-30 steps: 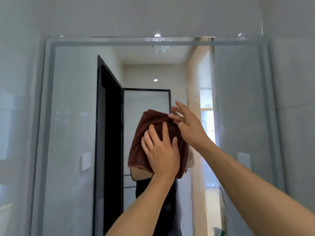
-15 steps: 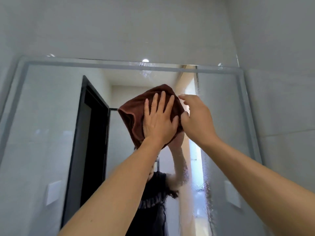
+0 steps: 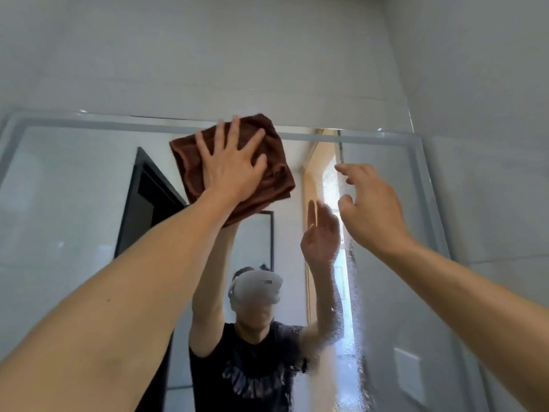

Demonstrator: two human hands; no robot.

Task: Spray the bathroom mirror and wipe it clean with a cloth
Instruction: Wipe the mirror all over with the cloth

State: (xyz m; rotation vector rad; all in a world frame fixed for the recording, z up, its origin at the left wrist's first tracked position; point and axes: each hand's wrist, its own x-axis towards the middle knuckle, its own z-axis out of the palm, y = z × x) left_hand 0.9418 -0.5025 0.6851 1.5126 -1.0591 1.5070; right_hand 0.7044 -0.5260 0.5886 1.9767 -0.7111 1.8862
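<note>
Faintly, shirt (image 3: 252,379) lettering reflected, unreadable.

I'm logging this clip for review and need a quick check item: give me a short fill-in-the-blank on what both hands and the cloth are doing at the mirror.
1. The left hand presses a folded ____ terry cloth flat against the glass.
2. The cloth sits at the ____ edge of the frosted-border wall mirror.
3. The right hand, beside the cloth, holds ____.
4. Spray droplets cling to the ____ part of the mirror.

Missing words: brown; top; nothing; right
</note>
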